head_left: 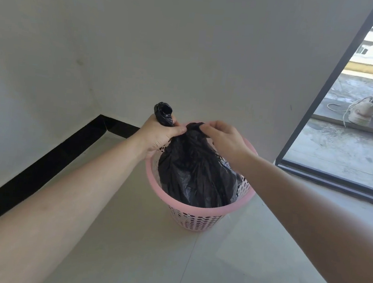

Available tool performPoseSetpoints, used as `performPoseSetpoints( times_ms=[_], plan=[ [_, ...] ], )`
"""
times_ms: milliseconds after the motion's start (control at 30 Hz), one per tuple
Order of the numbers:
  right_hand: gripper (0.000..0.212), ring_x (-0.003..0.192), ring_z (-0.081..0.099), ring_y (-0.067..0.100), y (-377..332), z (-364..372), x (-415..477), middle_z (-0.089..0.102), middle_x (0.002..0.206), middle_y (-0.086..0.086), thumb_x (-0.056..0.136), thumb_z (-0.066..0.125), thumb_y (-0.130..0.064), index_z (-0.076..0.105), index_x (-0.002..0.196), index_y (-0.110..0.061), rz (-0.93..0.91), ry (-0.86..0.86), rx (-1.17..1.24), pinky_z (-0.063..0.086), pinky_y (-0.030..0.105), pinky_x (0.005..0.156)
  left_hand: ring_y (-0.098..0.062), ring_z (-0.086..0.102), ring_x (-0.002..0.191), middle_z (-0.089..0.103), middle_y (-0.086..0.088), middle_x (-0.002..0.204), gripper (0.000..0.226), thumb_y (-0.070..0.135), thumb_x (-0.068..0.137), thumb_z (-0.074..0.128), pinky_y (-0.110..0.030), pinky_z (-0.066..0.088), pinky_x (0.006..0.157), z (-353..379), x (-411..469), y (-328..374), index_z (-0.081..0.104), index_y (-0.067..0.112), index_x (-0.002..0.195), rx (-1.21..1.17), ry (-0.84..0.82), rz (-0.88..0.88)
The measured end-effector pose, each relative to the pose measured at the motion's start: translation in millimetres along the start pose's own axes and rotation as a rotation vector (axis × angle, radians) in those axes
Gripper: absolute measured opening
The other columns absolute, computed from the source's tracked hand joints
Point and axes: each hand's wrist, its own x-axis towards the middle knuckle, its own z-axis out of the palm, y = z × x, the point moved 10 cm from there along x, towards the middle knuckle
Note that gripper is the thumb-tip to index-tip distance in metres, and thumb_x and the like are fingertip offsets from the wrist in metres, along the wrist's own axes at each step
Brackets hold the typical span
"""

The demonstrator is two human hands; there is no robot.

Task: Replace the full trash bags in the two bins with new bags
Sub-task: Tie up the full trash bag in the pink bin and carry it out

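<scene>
While both hands (158, 136) (223, 138) grip its neck, black bag (195, 178) fills pink bin (197, 213).

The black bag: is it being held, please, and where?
The left hand grips the black bag by its twisted neck; right hand pinches its gathered top.

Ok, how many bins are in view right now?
1. The pink perforated plastic bin stands on the floor by the wall, holding the black plastic trash bag gripped by the left hand and right hand. Any second bin is out of frame.
</scene>
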Motion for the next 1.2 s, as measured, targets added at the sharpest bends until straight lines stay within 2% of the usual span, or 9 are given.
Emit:
performPoseSetpoints(
  times_ms=[167, 267, 433, 567, 733, 800, 900, 1000, 1200],
  plan=[
    [0.017, 0.066, 0.06, 0.011, 5.1, 4.3, 9.0, 0.066, 0.068, -0.01, 0.091, 0.059, -0.037, 0.065, 0.083, -0.023, 0.058, 0.016, 0.089, 0.05, 0.03, 0.066, -0.024, 0.057, 0.084, 0.054, -0.009, 0.075, 0.039, 0.007, 0.087, 0.072, -0.034, 0.048, 0.078, -7.1, -8.5, -14.2, 0.046, 0.019, 0.06, -0.082, 0.06, -0.048],
    [0.006, 0.064, 0.06, 0.007, 3.1, 2.9, 9.8, 0.066, 0.075, -0.011, 0.086, 0.062, -0.031, 0.059, 0.089, -0.026, 0.004, 0.036, 0.062, 0.048, 0.024, 0.061, -0.024, 0.056, 0.085, 0.056, -0.005, 0.076, 0.036, 0.003, 0.086, 0.071, -0.029, 0.046, 0.071, -13.1, -12.8, -22.9, 0.047, 0.018, 0.063, -0.082, 0.127, -0.054],
    [0.032, 0.069, 0.069, 0.011, 6.9, -9.0, 12.8, 0.072, 0.08, -0.009, 0.068, 0.063, -0.018, 0.06, 0.097, -0.03, -0.013, 0.065, 0.205, 0.057, 0.027, 0.063, -0.022, 0.063, 0.087, 0.063, -0.003, 0.08, 0.033, 0.0, 0.086, 0.069, -0.029, 0.049, 0.072, -9.1, -19.1, -30.5, 0.053, 0.019, 0.066, -0.21, 0.147, -0.089],
    [0.032, 0.061, 0.066, 0.008, 16.7, -30.8, 11.3, 0.066, 0.064, -0.012, 0.063, 0.059, -0.018, 0.064, 0.093, -0.028, 0.014, 0.164, 0.226, 0.055, 0.024, 0.057, -0.019, 0.065, 0.076, 0.068, -0.005, 0.077, 0.011, -0.001, 0.091, 0.057, -0.026, 0.05, 0.061, -6.3, -25.2, -38.5, 0.06, 0.007, 0.083, -0.526, 0.274, -0.193],
    [0.026, 0.045, 0.054, 0.009, 31.5, -66.5, 8.9, 0.053, 0.061, -0.007, 0.061, 0.055, -0.016, 0.062, 0.086, -0.019, 0.109, 0.244, 0.347, 0.052, 0.029, 0.056, -0.03, 0.065, 0.069, 0.063, -0.011, 0.062, 0.014, 0.006, 0.096, 0.041, -0.052, 0.056, 0.086, 6.9, -29.5, -41.7, 0.051, 0.003, 0.088, -1.083, 0.392, -0.229],
    [0.023, 0.047, 0.046, 0.015, 42.6, -78.1, 6.7, 0.048, 0.056, -0.006, 0.062, 0.06, -0.022, 0.061, 0.085, -0.019, 0.188, 0.291, 0.388, 0.042, 0.026, 0.048, -0.022, 0.05, 0.044, 0.043, -0.003, 0.047, 0.024, 0.021, 0.1, 0.042, -0.047, 0.06, 0.067, 15.4, -29.1, -43.9, 0.041, 0.012, 0.078, -1.138, 0.432, -0.218],
    [0.017, 0.067, 0.066, 0.022, 53.2, -96.1, 5.9, 0.062, 0.077, 0.001, 0.075, 0.073, -0.021, 0.068, 0.09, -0.019, 0.21, 0.308, 0.238, 0.057, 0.03, 0.055, -0.014, 0.028, 0.038, 0.027, 0.004, 0.051, 0.027, 0.036, 0.099, 0.046, -0.021, 0.036, 0.043, -4.4, -32.3, -44.9, 0.042, 0.014, 0.084, -0.649, 0.586, -0.244],
    [0.027, 0.068, 0.064, 0.011, 49.6, -129.7, 3.1, 0.064, 0.085, -0.004, 0.079, 0.061, -0.006, 0.069, 0.092, -0.029, 0.103, 0.377, -0.293, 0.052, 0.025, 0.053, -0.02, 0.044, 0.06, 0.04, 0.002, 0.061, 0.042, 0.039, 0.102, 0.04, -0.032, 0.039, 0.063, -42.7, -32.6, -17.2, 0.038, 0.016, 0.067, 0.013, 0.736, -0.05],
    [0.033, 0.067, 0.057, 0.025, 43.2, -160.6, -2.5, 0.065, 0.078, 0.004, 0.08, 0.049, -0.01, 0.066, 0.097, -0.033, 0.024, 0.423, -0.798, 0.035, 0.027, 0.055, -0.023, 0.041, 0.059, 0.04, 0.002, 0.056, 0.05, 0.031, 0.104, 0.036, -0.033, 0.033, 0.065, -54.4, -26.7, -6.2, 0.032, 0.015, 0.057, 0.254, 0.777, 0.015]
  ],
)
